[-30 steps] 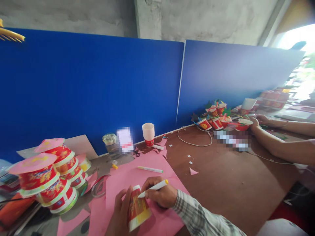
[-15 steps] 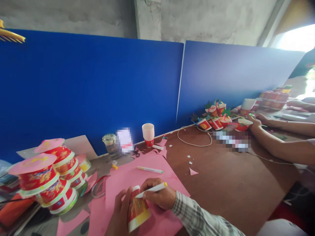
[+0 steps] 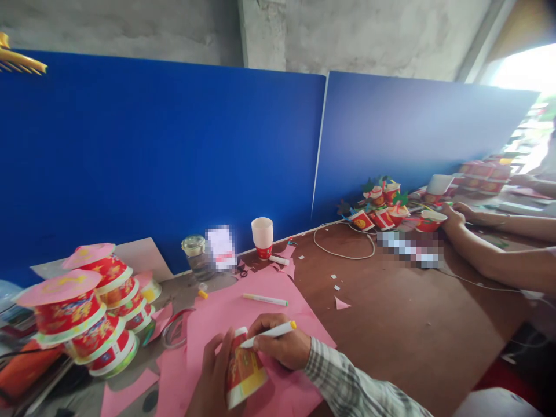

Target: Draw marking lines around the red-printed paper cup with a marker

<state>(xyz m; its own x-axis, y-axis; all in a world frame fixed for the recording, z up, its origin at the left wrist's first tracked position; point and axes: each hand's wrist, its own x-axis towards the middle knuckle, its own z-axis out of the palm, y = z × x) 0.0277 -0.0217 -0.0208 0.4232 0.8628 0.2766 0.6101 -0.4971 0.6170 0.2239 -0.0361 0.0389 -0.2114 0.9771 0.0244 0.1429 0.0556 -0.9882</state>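
My left hand (image 3: 212,379) wraps round a red and yellow paper cup (image 3: 243,370) that lies tilted on a pink paper sheet (image 3: 260,301) at the table's near edge. My right hand (image 3: 282,344) pinches a white marker with a yellow cap (image 3: 271,333); its tip rests against the cup's upper side. A plaid sleeve covers my right forearm. A second white marker (image 3: 264,299) lies on the pink sheet just beyond my hands.
Stacks of red cups topped with pink paper discs (image 3: 78,313) stand at the left. A glass jar (image 3: 196,258) and an upright white cup (image 3: 262,237) sit by the blue partition (image 3: 174,150). Another person's arms (image 3: 490,255) reach toward a cluster of cups (image 3: 382,211) at the right. A white cable (image 3: 343,246) lies on the brown table (image 3: 412,324).
My hands, the cup and the marker have barely shifted. At the far right edge, a dark shape seen half a second ago has gone from view.
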